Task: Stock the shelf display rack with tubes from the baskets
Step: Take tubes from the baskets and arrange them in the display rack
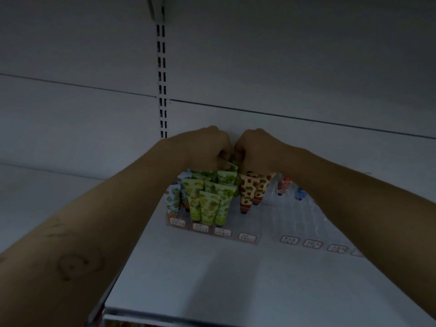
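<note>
Dim store aisle: both bare forearms are stretched over a white shelf (212, 279) to the back row of a clear display rack (295, 220). The left hand (207, 147) and right hand (257, 149) are held knuckle to knuckle, nearly touching, close to the back panel (283, 67). A green tube (232, 165) is pinched under the left hand's curled fingers, its flat end poking out btwn the two hands, just above the rack's rear slots. The right hand's fingers are curled too, but what they grip is hidden, so it cannot be told. Below the hands, green tubes (207, 204) are stood cap-down in stepped cols, w/ strawberry-print tubes (250, 192) just to their right. Price labels (246, 237) are lined along the rack front.
</note>
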### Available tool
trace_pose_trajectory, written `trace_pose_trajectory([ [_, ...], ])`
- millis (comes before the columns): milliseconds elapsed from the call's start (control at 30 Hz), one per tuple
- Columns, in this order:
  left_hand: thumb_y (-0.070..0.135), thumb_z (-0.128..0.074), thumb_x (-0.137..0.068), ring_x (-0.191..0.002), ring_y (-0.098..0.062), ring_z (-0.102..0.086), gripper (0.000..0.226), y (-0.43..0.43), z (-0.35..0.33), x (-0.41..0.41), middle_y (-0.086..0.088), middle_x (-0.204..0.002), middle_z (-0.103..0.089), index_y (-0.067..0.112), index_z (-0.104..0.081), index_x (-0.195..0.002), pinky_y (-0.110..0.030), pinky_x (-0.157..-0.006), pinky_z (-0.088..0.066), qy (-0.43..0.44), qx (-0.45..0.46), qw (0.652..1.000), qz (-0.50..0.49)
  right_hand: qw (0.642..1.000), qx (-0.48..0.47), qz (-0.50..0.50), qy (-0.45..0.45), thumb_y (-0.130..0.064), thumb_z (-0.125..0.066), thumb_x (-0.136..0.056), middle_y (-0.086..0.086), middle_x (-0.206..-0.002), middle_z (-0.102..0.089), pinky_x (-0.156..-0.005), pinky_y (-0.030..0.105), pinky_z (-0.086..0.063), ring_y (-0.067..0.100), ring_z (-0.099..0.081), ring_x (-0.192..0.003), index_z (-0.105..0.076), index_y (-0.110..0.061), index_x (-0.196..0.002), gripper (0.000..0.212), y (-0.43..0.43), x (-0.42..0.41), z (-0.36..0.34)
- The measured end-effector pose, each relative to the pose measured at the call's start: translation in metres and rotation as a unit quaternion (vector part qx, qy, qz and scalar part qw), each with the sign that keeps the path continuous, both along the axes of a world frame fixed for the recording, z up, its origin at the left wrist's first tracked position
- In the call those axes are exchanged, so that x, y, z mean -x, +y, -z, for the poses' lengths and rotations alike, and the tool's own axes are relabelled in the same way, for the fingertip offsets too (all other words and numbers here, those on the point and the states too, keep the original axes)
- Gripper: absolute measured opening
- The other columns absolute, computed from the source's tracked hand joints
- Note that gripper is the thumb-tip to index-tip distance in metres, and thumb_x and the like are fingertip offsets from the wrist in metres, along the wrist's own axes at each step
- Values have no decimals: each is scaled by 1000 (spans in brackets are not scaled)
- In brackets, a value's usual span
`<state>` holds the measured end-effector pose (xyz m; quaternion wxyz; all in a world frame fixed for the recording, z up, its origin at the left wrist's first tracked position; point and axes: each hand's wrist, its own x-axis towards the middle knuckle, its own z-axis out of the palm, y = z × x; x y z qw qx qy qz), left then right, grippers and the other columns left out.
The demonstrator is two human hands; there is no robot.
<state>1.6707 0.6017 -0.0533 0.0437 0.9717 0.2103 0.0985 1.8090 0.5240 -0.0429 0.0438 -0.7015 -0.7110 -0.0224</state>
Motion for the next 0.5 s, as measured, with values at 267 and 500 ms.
trace_pose_trajectory([
  [267,32,-64,-90,-64,-16,-61,23,-4,-1,3,-5,-76,-69,12,-73,-81,-27,-67,-51,-7,1,1000,-9,998,-1,50,44,-5,-64,-75,3,-64,-53,-62,28,-49,23,-57,-68,-60,-11,-61,16,5,0,5],
  [500,32,-65,-90,-61,-15,-55,24,-14,12,4,-8,-78,-69,11,-74,-84,-25,-62,-42,-55,-11,996,-65,990,32,106,82,-10,-64,-81,12,-86,-63,-71,33,-57,27,-63,-80,-68,-3,-86,10,18,-4,11],
])
